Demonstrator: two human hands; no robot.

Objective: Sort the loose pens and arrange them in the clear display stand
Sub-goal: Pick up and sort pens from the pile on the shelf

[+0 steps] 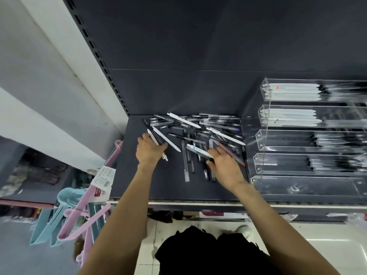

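Observation:
A heap of loose pens (200,130), white, clear and black, lies on the dark shelf (158,183). My left hand (149,150) grips a few pens at the heap's left edge, among them a white pen (152,136) and a black one. My right hand (225,165) holds a small bundle with a white blue-marked pen (198,150) and black pens; a reddish-brown pen (231,153) lies under its fingers. The clear display stand (264,126) stands to the right, its tiered slots partly filled with white and black pens.
Pink and teal plastic hangers (79,211) with a paper tag hang off the shelf's left end. The shelf's white front rail (198,203) runs below my arms. A slotted upright (103,62) and a dark back panel close the shelf behind. The stand's lowest slot (307,187) holds no pens.

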